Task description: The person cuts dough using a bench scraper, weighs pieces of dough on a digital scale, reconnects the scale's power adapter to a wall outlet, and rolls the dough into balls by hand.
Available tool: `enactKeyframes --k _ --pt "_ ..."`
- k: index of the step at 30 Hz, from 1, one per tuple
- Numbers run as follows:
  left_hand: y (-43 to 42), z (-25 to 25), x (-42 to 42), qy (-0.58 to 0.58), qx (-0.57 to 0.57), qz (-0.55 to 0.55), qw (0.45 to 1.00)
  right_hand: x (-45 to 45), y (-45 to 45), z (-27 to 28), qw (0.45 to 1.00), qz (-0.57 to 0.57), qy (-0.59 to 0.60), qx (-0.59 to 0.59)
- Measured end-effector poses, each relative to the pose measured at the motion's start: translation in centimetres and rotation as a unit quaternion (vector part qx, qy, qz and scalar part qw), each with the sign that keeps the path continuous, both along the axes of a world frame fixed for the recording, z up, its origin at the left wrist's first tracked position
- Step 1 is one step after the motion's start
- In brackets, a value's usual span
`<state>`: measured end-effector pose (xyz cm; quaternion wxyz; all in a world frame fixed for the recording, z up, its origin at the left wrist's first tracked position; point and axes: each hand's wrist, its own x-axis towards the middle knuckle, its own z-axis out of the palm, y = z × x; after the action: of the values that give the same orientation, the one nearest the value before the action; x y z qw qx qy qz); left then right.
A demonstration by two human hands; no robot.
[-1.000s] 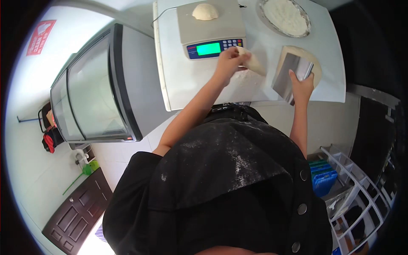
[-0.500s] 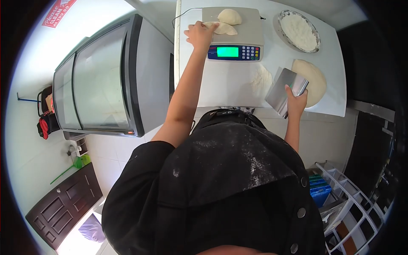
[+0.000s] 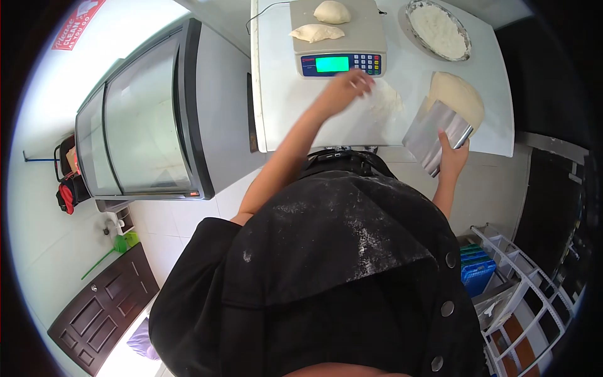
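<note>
The long dough piece [image 3: 316, 32] has just been released onto the scale [image 3: 360, 38], which now bears two pieces; the left hand [image 3: 342, 93] withdraws, fingers empty and loosely curled, while the right hand [image 3: 453, 158] grips the metal scraper [image 3: 430, 135].

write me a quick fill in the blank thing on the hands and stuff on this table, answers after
The right hand holds a flat silver metal scraper, while the left hand holds ____.
On the grey weighing scale lie ____ pale dough pieces.
The scale's rectangular lit display glows ____.
The smooth table under the scale is ____.

nothing; two; green; white
</note>
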<state>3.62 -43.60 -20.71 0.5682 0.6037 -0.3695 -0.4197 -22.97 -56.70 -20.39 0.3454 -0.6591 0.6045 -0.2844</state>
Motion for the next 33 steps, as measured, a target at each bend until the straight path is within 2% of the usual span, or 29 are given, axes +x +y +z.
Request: enactKeyframes --k 1,3,6,8,10,11,13,14,16,21,22,24,26,28,31,33 --pt "0.1 -0.4 -1.4 -0.01 0.071 -0.076 0.995 -0.2 -0.3 0.4 1.0 0.003 -0.004 0.004" --pt "0.1 0.2 -3.8 -0.016 0.121 -0.185 0.975 -0.7 -0.8 0.9 1.0 0.009 0.009 -0.002" --pt "-0.6 1.3 -3.8 -0.058 0.102 -0.223 0.968 -0.9 -1.8 1.7 0.998 0.031 0.039 -0.025" --pt "-1.4 1.0 -1.6 -0.161 0.037 -0.09 0.982 -0.8 -2.5 1.9 0.998 0.037 0.043 -0.027" --pt "-1.9 1.0 1.7 -0.242 -0.019 0.132 0.961 -0.8 -2.9 2.1 0.997 0.045 0.052 -0.029" --pt "-2.0 0.1 4.5 -0.403 -0.071 0.21 0.888 -0.8 -3.0 2.2 0.997 0.049 0.057 -0.029" --pt "-1.9 0.9 8.0 -0.554 0.005 0.293 0.779 -1.0 -3.2 2.3 0.997 0.06 0.05 -0.022" --pt "-2.1 0.2 9.5 -0.555 0.005 0.294 0.778 -1.0 -3.3 2.4 0.997 0.068 0.043 -0.015" --pt "-2.5 -1.7 12.0 -0.664 0.019 0.248 0.705 -0.9 -3.4 2.7 0.996 0.086 0.031 -0.003" --pt "-2.0 -3.9 14.6 -0.72 0.023 0.154 0.676 0.6 -2.8 3.4 0.989 0.138 0.04 0.016" --pt "-1.5 -3.4 13.9 -0.72 0.026 0.154 0.676 1.0 -2.5 3.6 0.989 0.14 0.04 0.018" --pt "0.3 0.5 10.4 -0.537 0.099 0.182 0.818 2.0 -1.6 4.0 0.983 0.182 0.018 0.002" --pt "2.0 3.3 7.2 -0.321 0.167 0.204 0.91 3.1 -0.5 4.4 0.974 0.226 -0.004 -0.015" --pt "3.9 0.6 5.1 -0.148 0.119 0.186 0.964 4.4 0.6 4.6 0.967 0.252 -0.016 -0.019" --pt "5.7 -2.2 1.0 -0.103 0.25 0.123 0.955 6.5 2.7 4.6 0.945 0.322 -0.054 -0.035" --pt "6.6 -2.8 -0.9 -0.077 0.317 0.069 0.943 8.2 4.3 4.7 0.941 0.335 -0.028 -0.021"
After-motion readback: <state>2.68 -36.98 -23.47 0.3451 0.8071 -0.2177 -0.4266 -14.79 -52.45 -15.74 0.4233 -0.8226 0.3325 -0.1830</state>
